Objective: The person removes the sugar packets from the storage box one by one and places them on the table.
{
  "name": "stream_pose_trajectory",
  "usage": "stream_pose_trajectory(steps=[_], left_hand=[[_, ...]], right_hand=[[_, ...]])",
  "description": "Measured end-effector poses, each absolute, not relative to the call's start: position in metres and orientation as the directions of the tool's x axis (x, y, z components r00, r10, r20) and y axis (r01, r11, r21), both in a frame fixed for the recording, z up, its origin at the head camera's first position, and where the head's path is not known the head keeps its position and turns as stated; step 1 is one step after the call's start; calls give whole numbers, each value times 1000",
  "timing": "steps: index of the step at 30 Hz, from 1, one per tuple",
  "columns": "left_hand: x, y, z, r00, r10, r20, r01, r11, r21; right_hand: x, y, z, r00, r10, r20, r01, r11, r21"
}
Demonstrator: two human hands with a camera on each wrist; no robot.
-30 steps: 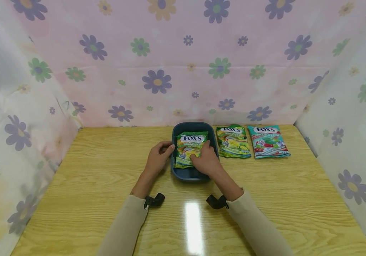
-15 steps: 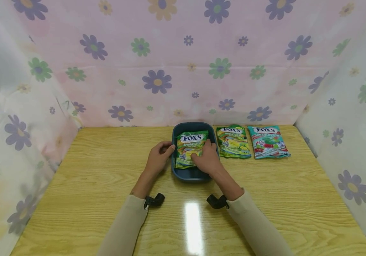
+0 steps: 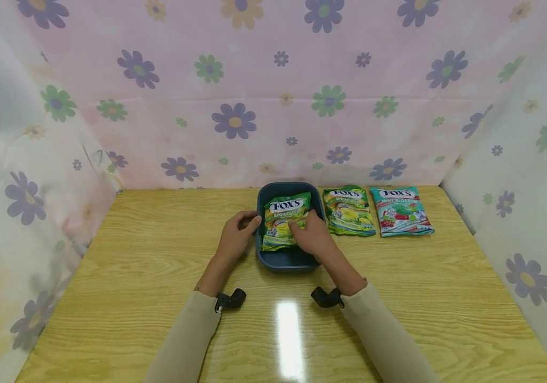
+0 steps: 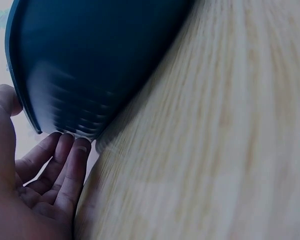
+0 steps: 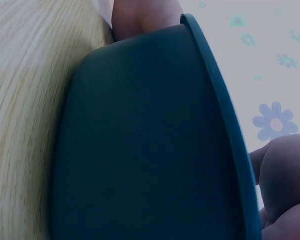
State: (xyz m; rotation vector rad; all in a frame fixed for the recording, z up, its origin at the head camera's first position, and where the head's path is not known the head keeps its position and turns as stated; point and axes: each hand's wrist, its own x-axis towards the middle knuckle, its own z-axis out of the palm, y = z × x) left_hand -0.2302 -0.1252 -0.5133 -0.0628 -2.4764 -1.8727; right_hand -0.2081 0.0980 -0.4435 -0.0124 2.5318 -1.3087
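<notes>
A dark blue plastic tub (image 3: 287,261) stands on the table. In it lies a green Fox's Spring Tea candy bag (image 3: 280,215), slightly tilted, its lower right covered by my right hand (image 3: 315,238). That hand reaches over the tub's right side and pinches the bag, thumb on the front and fingers at the right edge. My left hand (image 3: 236,234) is at the tub's left side. In the left wrist view its thumb touches the rim, and its loosely bent fingers (image 4: 76,160) rest against the outer wall. The right wrist view shows mostly the tub's outer wall (image 5: 140,135).
Right of the tub lie another green Spring Tea candy bag (image 3: 349,213) and a teal Mint Blossom candy bag (image 3: 402,213), both flat on the wooden table (image 3: 158,239). A flowered cloth (image 3: 182,138) rises behind the table and on both sides.
My right hand has shifted slightly right, its thumb sliding up and right over the bag. The bag has turned a little, its top right corner higher. The left hand stays put.
</notes>
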Motion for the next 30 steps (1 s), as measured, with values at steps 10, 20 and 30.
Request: stream_pose_trajectory(steps=[10,20,30], left_hand=[[-231,-126,-514,-998,16,53,56,280,958],[-232,-127,-516,-998,27,49,55,277,959],[-232,-126,-516,-998,27,53,58,273,960]], right_hand=[[-211,98,-447,-977,-106,-183,95,555,-827],[-209,97,-453,-996,-63,-71,18,608,-794],[-208,95,-454,-999,-9,-35,23,581,-814]])
